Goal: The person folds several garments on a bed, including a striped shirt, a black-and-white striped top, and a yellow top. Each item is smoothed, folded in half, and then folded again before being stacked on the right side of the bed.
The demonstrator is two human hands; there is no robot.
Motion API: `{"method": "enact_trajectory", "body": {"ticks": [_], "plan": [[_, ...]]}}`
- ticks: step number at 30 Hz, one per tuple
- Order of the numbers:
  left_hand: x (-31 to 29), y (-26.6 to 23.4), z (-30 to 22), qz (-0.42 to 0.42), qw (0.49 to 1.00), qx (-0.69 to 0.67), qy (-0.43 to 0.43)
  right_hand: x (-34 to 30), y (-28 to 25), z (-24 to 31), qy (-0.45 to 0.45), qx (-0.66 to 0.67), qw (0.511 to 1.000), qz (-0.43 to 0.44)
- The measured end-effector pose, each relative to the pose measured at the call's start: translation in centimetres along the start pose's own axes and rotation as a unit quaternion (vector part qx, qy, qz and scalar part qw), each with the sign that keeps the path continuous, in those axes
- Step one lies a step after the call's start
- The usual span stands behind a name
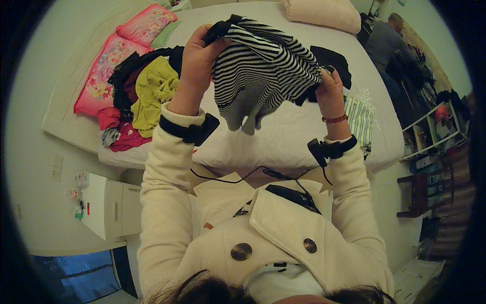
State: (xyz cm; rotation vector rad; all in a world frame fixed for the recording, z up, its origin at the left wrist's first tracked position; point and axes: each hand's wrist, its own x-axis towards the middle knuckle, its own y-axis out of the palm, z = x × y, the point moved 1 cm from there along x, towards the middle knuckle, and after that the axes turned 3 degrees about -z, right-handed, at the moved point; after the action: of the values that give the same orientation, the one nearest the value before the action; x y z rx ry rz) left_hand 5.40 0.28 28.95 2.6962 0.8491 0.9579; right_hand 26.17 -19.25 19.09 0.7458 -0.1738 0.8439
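Observation:
A black-and-white striped garment (258, 61) hangs stretched out over the bed between my two hands. My left hand (198, 57) is closed on its upper left edge, where there is a black band. On the other side, my right hand (330, 91) pinches the right edge. The lower folds hang loose and look greyish. Exactly which kind of garment it is cannot be made out. Behind its right side, a folded black cloth (336, 66) lies on the bed. Right of my right wrist lies a folded green-and-white striped cloth (358, 121).
The white bed (288, 144) spreads before me. On its left lie a yellow-green garment (156, 86), a red cloth (129, 139) and pink floral pillows (101, 76). A pink folded quilt (324, 14) sits at the back. A white cabinet (114, 202) stands left. Another person (387, 45) is at far right.

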Motion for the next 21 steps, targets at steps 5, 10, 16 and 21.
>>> {"method": "enact_trajectory", "body": {"ticks": [5, 10, 16, 21], "plan": [[-1.0, 0.6, -0.2, -0.013, 0.999, 0.028, -0.022, -2.0, 2.4, -1.3, -0.028, -0.064, 0.989, 0.129], [-1.4, 0.3, 0.5, -0.003, 0.996, 0.059, -0.072, -4.0, 1.4, -2.0, 0.212, -0.216, 0.929, 0.212], [-1.1, -0.4, -0.2, 0.004, 0.987, 0.128, -0.097, -1.8, -1.0, -0.1, 0.171, -0.268, 0.924, 0.212], [-0.7, 1.0, -0.2, 0.021, 0.981, 0.165, -0.099, -2.9, 0.8, -0.2, 0.146, -0.288, 0.920, 0.223]]}}
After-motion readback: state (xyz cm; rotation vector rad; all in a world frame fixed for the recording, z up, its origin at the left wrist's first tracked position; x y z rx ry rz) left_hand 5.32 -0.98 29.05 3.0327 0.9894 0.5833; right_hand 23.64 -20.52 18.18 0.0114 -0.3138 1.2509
